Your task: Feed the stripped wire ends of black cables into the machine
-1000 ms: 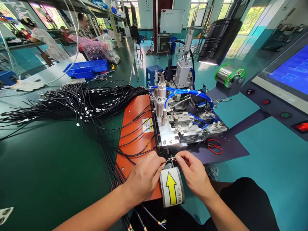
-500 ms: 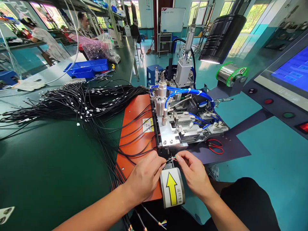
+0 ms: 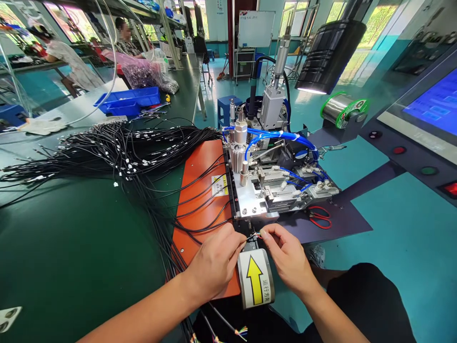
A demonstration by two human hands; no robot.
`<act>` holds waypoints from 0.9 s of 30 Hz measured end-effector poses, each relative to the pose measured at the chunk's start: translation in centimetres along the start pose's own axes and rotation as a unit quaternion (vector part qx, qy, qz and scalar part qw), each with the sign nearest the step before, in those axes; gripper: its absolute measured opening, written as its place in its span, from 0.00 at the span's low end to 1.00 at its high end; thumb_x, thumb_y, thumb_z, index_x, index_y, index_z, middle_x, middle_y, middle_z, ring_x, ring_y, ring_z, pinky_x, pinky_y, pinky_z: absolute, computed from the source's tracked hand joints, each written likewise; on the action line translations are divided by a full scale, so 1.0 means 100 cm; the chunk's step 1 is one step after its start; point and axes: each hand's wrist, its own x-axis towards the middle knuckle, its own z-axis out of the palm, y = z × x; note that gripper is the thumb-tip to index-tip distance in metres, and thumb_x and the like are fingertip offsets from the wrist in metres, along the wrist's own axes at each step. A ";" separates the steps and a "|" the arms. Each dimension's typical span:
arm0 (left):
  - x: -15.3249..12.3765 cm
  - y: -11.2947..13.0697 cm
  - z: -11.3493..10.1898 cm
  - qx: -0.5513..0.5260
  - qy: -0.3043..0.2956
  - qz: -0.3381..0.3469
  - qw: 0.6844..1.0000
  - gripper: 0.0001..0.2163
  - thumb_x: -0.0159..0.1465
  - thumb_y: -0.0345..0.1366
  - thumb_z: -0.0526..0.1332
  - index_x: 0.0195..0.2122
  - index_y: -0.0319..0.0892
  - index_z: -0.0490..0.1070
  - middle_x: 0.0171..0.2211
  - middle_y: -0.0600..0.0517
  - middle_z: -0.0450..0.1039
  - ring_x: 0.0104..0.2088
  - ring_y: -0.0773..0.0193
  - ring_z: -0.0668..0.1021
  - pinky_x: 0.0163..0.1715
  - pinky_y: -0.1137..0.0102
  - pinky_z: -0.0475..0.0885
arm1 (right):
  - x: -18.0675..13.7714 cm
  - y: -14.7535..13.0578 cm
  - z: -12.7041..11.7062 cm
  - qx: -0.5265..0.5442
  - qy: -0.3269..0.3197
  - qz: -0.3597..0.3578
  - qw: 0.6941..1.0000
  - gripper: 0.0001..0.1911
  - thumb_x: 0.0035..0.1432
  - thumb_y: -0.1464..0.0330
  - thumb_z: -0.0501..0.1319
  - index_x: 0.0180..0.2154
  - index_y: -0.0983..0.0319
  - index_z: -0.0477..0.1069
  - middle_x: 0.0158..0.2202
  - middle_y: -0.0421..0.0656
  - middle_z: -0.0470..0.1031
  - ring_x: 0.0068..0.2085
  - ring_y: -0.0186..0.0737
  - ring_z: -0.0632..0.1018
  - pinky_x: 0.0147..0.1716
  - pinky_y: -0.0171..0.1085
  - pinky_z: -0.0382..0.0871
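My left hand (image 3: 221, 255) pinches a black cable (image 3: 251, 237) near its stripped end. Facing it, my right hand (image 3: 285, 255) grips the thin coloured wires (image 3: 259, 235) that come out of that cable between thumb and forefinger. Both hands meet just in front of the metal machine (image 3: 274, 190), above a rounded cover with a yellow arrow (image 3: 254, 281). Black cables lie across the orange plate (image 3: 200, 190) beside my left hand. Below my left forearm hang several cable ends with coloured wires (image 3: 242, 331) fanned out.
A large bundle of black cables (image 3: 117, 147) lies on the green table (image 3: 89, 238). Red-handled scissors (image 3: 320, 217) rest right of the machine. A solder wire spool (image 3: 339, 110), a black lamp (image 3: 330, 57) and a screen panel (image 3: 428, 119) stand at right. Two people sit at far left.
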 end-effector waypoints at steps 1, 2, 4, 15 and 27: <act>0.000 0.000 0.000 0.001 0.000 -0.001 1.000 0.11 0.71 0.31 0.51 0.42 0.39 0.73 0.32 0.49 0.66 0.32 0.63 0.71 0.33 0.69 0.70 | 0.000 0.000 0.000 -0.003 0.001 0.000 1.000 0.16 0.67 0.55 0.55 0.37 0.60 0.72 0.34 0.41 0.74 0.34 0.40 0.73 0.35 0.36 0.66; 0.000 0.000 0.000 0.003 0.001 -0.001 1.000 0.11 0.71 0.31 0.51 0.42 0.39 0.73 0.32 0.49 0.66 0.32 0.63 0.71 0.32 0.69 0.70 | 0.000 0.000 0.000 -0.005 0.001 0.000 1.000 0.16 0.67 0.55 0.55 0.37 0.60 0.72 0.33 0.41 0.74 0.34 0.40 0.73 0.34 0.36 0.66; 0.001 0.000 0.000 0.004 0.002 -0.001 1.000 0.11 0.71 0.31 0.51 0.42 0.40 0.73 0.32 0.49 0.66 0.31 0.63 0.71 0.33 0.69 0.71 | 0.000 -0.001 0.000 -0.007 0.004 -0.001 1.000 0.17 0.67 0.54 0.55 0.37 0.60 0.72 0.33 0.41 0.74 0.33 0.39 0.73 0.33 0.36 0.66; 0.000 -0.001 0.001 0.015 -0.001 0.002 1.000 0.11 0.71 0.30 0.51 0.42 0.40 0.73 0.32 0.49 0.65 0.31 0.63 0.71 0.32 0.69 0.69 | 0.002 -0.002 0.001 -0.017 0.008 0.002 1.000 0.17 0.66 0.54 0.55 0.36 0.60 0.72 0.32 0.41 0.74 0.31 0.39 0.73 0.30 0.35 0.66; 0.000 -0.002 0.003 0.036 0.001 0.011 0.999 0.11 0.71 0.29 0.50 0.41 0.40 0.72 0.32 0.50 0.64 0.30 0.63 0.70 0.30 0.70 0.68 | 0.003 -0.005 0.001 -0.003 -0.006 0.019 1.000 0.17 0.66 0.54 0.55 0.35 0.60 0.71 0.30 0.40 0.72 0.31 0.38 0.71 0.30 0.35 0.65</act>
